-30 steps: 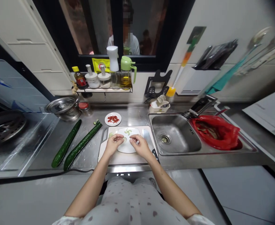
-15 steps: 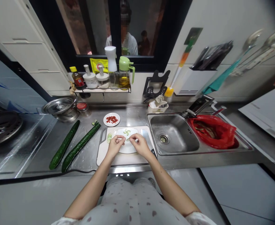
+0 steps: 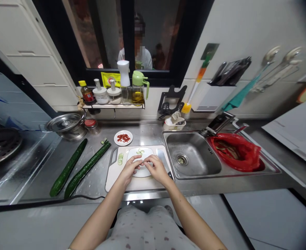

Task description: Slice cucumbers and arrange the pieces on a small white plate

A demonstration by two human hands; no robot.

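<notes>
Both my hands meet fingertip to fingertip above a white plate [image 3: 145, 172], which rests on a pale cutting board [image 3: 116, 180]. My left hand [image 3: 131, 169] has its index finger stretched out, apart from the thumb, and the other fingers loosely curled. My right hand [image 3: 156, 168] pinches with thumb and index finger; whatever is in the pinch is too small to make out. Just beyond my fingers, several cucumber pieces [image 3: 140, 152] lie on the plate. A short row of cucumber slices [image 3: 120, 158] sits on the board's left side. A knife's dark handle [image 3: 170, 175] shows at the board's right edge.
Two long cucumbers [image 3: 68, 168] lie to the left, near a lidded steel pot [image 3: 72, 128]. A small dish [image 3: 123, 143] of chopped red pieces stands behind the board. To the right are a sink [image 3: 194, 152] and a red plastic bag [image 3: 236, 156]. Bottles [image 3: 137, 94] line a shelf.
My left hand has loosened from a pinch, its index finger now extended and its hand closer to the right one. The green slice seen between the fingertips is hidden now. The view has tilted slightly up.
</notes>
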